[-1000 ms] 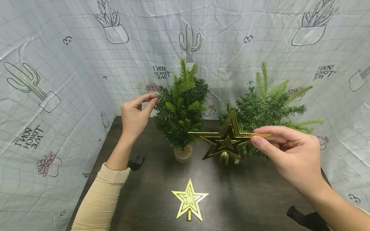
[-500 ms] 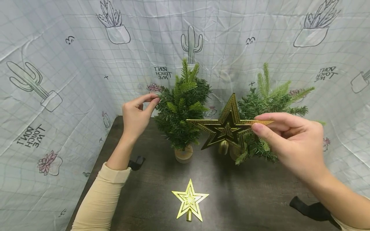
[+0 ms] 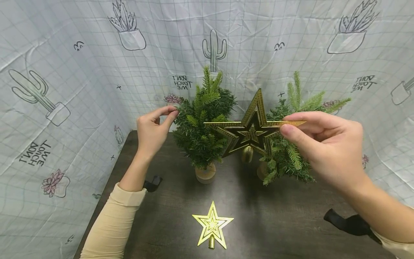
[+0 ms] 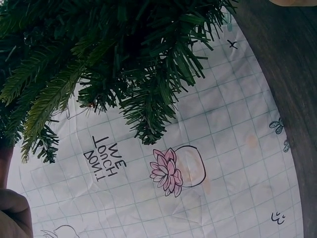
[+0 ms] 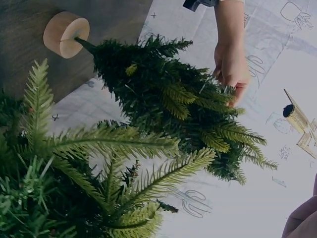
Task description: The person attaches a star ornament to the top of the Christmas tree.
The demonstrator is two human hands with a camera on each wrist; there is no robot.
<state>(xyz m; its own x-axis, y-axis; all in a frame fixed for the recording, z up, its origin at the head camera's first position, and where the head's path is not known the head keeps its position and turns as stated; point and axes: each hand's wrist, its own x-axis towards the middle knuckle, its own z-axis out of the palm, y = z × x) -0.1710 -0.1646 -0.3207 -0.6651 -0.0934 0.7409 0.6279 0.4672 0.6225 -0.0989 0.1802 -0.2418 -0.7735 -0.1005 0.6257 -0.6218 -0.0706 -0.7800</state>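
My left hand [image 3: 153, 131] pinches a branch tip at the left side of a small artificial Christmas tree [image 3: 202, 102], which stands upright on a round wooden base [image 3: 205, 173]. Between thumb and fingers, my right hand [image 3: 333, 151] holds a gold star tree topper [image 3: 253, 132] by its right point. The topper is raised between the two trees with its socket downward, and overlaps both in the head view. In the right wrist view its socket [image 5: 295, 118] faces the camera, off to the side of the tree's top. A second gold star topper [image 3: 212, 223] lies flat at the table's front.
Another small tree [image 3: 292, 154] stands at the right, partly hidden behind the star and my right hand. Black straps [image 3: 153, 182] hang by both forearms. A cloth [image 3: 155, 46] printed with cacti surrounds the dark wooden table [image 3: 275, 223].
My right hand has risen with the star topper, lifting it from low beside the trees to higher between them. The left hand keeps its pinch on the branch.
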